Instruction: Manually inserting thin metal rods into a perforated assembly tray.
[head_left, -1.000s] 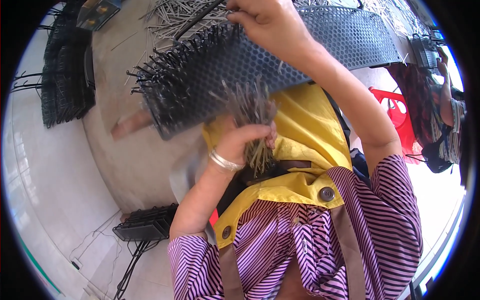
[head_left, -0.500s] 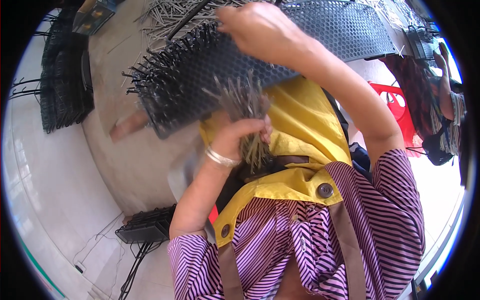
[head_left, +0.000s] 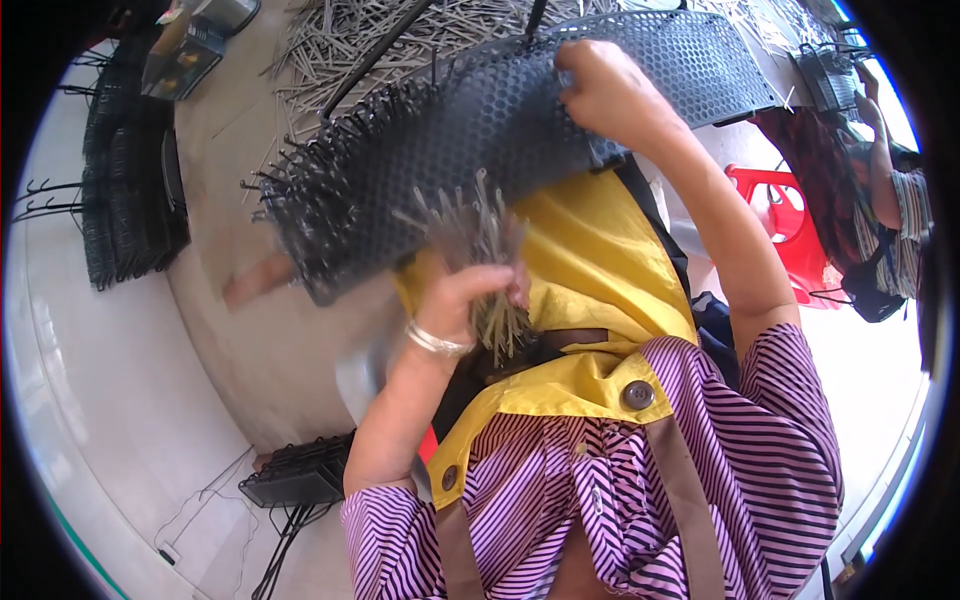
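Held in front of me is a bundle of thin grey metal strips with small looped ends (head_left: 484, 222), and my left hand (head_left: 468, 300) is closed round its middle. Across my lap slants a long dark panel full of round holes (head_left: 470, 130). Black hook-like pieces (head_left: 325, 160) stand crowded together over its left part. Above the panel's right half is my right hand (head_left: 625, 95), its fingers pinched together. Whatever lies between those fingertips, if anything, is too small to make out.
Beyond the panel lies a wide heap of loose grey strips (head_left: 340, 45). Black racks hang at the left (head_left: 130, 170) and stand at lower left (head_left: 295, 470). A red plastic stool (head_left: 790, 225) is at right, near another person's arm (head_left: 880, 185). My yellow apron (head_left: 590, 240) covers my lap.
My right hand has moved right and nearer to me, from above the panel's far edge to over its right half. The left hand still grips the bundle, shifted only slightly.
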